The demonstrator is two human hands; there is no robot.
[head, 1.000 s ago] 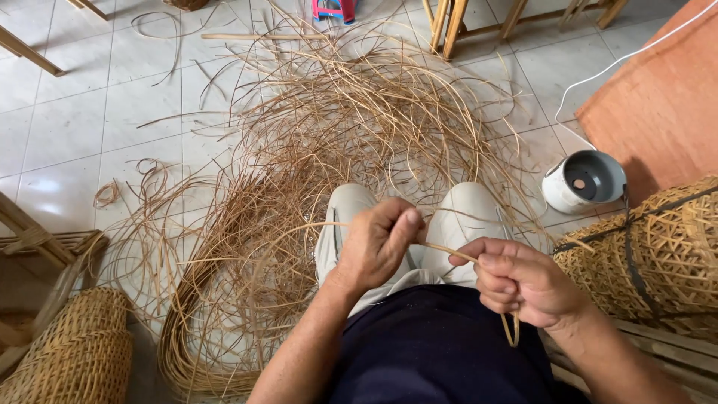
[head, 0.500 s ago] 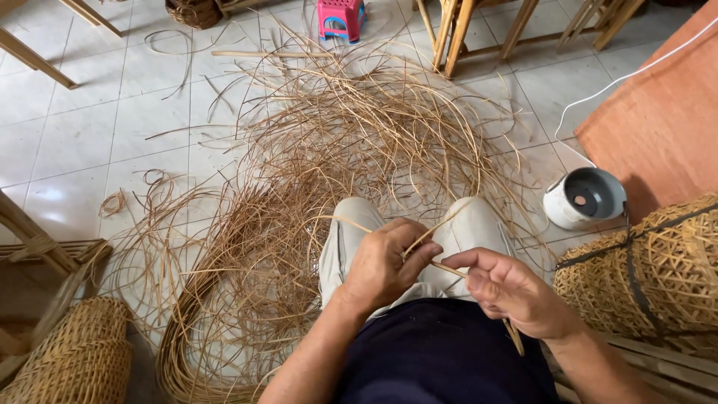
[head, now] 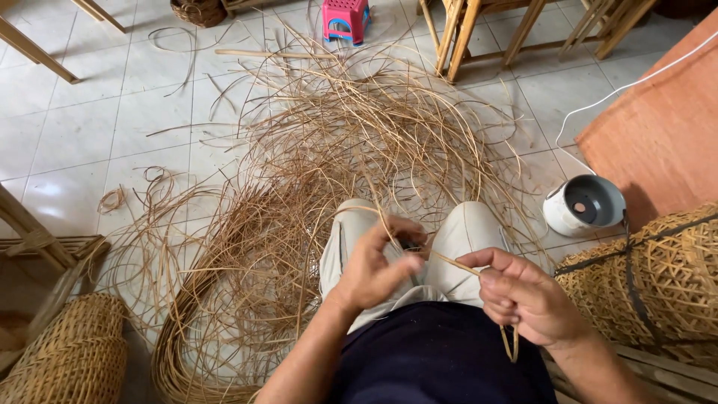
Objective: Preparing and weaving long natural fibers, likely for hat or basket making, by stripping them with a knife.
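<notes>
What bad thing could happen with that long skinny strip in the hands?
The thin rattan strip is pulled taut between the left hand and right hand; its edge might cut a finger, or it could snap. The loose pile of strips sprawls over the tiled floor, so the strip may tangle there.

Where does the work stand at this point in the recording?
Done: woven baskets stand at the right, another at the left. In hand: left hand and right hand pinch one rattan strip. Left: a big loose strand pile on the floor.
</notes>
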